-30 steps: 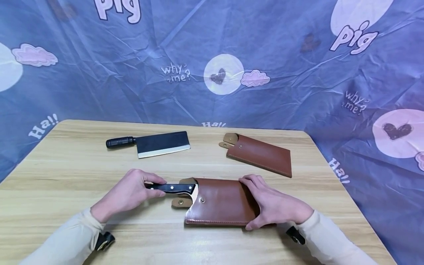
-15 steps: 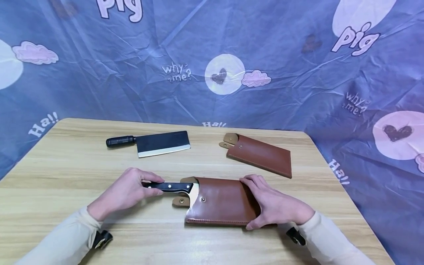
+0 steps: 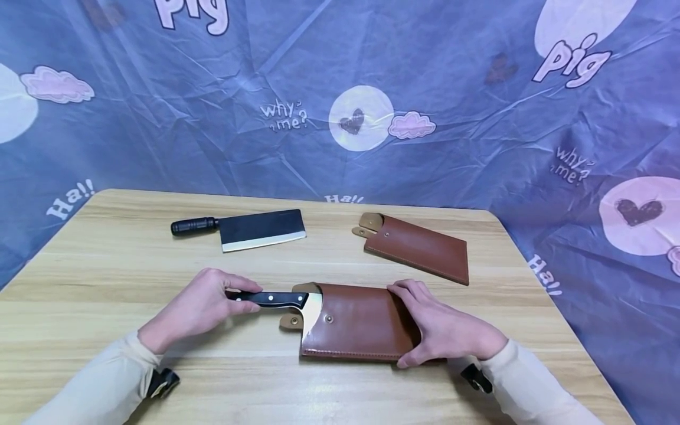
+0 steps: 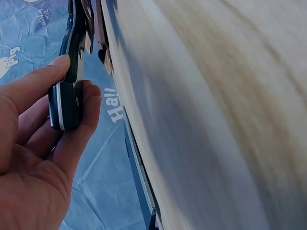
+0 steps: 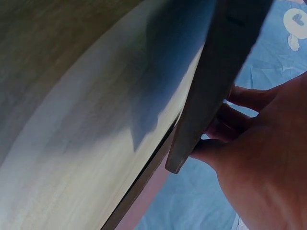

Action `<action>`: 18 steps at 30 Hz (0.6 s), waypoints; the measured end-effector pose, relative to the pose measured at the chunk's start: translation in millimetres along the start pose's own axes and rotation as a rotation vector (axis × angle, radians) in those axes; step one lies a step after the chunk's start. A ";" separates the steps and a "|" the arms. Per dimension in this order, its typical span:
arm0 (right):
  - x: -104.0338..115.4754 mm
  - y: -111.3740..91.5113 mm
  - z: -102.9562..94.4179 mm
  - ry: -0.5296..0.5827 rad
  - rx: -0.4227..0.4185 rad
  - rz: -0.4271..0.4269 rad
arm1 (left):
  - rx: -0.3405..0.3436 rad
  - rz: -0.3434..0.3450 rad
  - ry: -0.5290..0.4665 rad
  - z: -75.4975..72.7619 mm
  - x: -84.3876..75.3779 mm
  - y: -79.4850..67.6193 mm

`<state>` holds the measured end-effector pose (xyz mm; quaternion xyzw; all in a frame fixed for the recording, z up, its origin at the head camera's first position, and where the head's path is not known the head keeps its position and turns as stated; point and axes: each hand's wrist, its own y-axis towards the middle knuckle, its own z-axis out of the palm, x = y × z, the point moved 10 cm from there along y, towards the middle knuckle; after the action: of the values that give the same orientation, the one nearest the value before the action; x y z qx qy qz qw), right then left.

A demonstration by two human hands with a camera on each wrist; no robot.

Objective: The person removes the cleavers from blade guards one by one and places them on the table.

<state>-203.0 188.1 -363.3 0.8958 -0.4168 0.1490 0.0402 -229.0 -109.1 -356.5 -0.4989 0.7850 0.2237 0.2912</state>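
In the head view my left hand (image 3: 204, 307) pinches the black riveted handle (image 3: 276, 299) of a cleaver between thumb and fingers. The cleaver's blade (image 3: 311, 307) lies mostly hidden inside a brown leather knife sheath (image 3: 356, 324); a bright strip shows at the mouth. An open snap strap (image 3: 291, 321) sticks out beneath the handle. My right hand (image 3: 451, 324) grips the sheath's right end, thumb on the near edge, fingers on the far one. The left wrist view shows the handle (image 4: 67, 103) in my fingers; the right wrist view shows the sheath (image 5: 211, 91) edge-on.
A second cleaver (image 3: 260, 230) with a dark blade and ribbed handle lies at the back left of the wooden table (image 3: 223, 383). Another brown sheath (image 3: 419, 245) lies at the back right. A blue printed cloth (image 3: 239, 141) hangs behind the table.
The left hand has drawn the handle slightly left, and a wider strip of blade shows at the sheath's mouth. The sheath and right hand have shifted a little to the right.
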 end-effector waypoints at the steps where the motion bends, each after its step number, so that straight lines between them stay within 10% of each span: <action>1: 0.0 -0.1 -0.2 -0.002 -0.002 -0.002 | 0.003 -0.006 -0.004 0.3 0.3 0.0; 18: -2.6 -3.4 -2.9 -0.013 -0.017 0.002 | -0.011 -0.026 0.018 -4.9 5.2 -1.8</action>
<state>-202.8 192.8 -361.2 0.8960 -0.4191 0.1397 0.0452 -230.2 -116.4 -356.6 -0.5126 0.7799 0.2197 0.2840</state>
